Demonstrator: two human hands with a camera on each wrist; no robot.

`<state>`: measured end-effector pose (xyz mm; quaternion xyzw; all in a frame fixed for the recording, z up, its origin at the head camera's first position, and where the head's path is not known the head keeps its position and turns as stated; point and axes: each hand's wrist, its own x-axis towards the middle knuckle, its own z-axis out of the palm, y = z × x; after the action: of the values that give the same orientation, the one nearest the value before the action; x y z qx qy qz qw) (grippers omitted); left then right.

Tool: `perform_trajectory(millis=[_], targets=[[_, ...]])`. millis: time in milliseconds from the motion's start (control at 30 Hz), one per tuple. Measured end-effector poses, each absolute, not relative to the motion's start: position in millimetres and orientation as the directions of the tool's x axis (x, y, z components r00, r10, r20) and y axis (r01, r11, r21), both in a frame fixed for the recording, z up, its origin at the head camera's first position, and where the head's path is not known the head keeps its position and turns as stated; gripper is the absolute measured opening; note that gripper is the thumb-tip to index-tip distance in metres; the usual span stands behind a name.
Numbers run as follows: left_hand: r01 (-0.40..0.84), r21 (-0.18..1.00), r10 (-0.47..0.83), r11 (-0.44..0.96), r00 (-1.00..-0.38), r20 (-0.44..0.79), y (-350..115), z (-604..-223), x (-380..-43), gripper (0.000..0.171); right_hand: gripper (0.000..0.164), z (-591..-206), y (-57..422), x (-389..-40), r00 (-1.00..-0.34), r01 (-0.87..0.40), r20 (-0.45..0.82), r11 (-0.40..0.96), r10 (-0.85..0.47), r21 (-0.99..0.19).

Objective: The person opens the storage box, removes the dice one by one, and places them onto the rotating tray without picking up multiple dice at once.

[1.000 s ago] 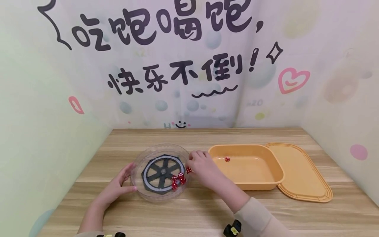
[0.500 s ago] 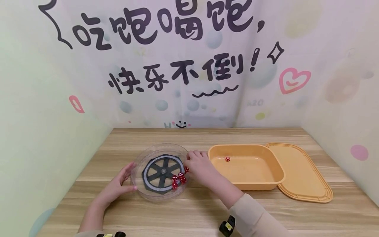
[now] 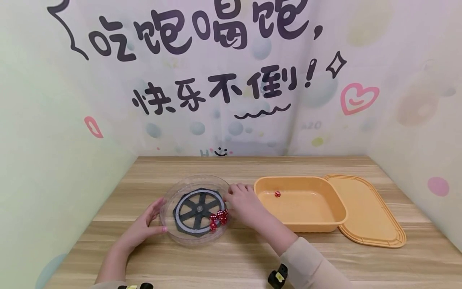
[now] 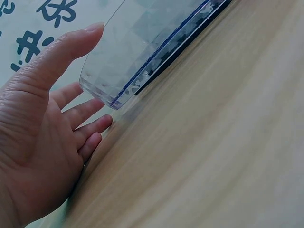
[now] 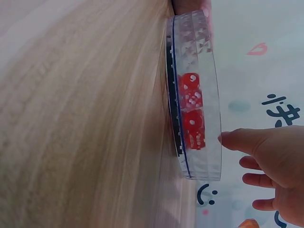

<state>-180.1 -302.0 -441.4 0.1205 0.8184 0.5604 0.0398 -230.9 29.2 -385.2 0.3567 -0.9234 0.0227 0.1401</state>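
A clear round dish (image 3: pixel 173 237) with a black, six-spoked pattern in its base stands on the table. Several red dice (image 3: pixel 218 218) lie bunched inside, near its right wall; the right wrist view shows the dice (image 5: pixel 192 111) through the clear side. My left hand (image 3: pixel 140 226) is at the dish's left side, thumb and fingers spread near its wall, as the left hand (image 4: pixel 52 123) also shows from the wrist. At the opposite rim, my right hand (image 3: pixel 247 204) has its thumb right at the edge and its other fingers apart, nothing between them.
An orange rectangular box (image 3: pixel 341 214), open at the top, stands right of the dish with one red die (image 3: pixel 277 194) inside. Its orange lid (image 3: pixel 375 216) lies flat further right, partly under the box. A printed wall cloth (image 3: pixel 223 132) hangs behind the table.
My right hand has moved slightly left to the dish's rim and let go of a red die, which has dropped in among the other dice. My left hand has stayed put.
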Motion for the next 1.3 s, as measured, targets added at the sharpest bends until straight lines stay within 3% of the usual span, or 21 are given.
perform_trajectory(millis=[1300], targets=[[0.153, 0.918, 0.235, 0.367, -0.970, 0.067, -302.7, -444.7, -181.2, 0.094, 0.027, -365.9, 67.8, -224.0, -0.695, -0.681, 0.339, 0.732, -0.635, -0.024]])
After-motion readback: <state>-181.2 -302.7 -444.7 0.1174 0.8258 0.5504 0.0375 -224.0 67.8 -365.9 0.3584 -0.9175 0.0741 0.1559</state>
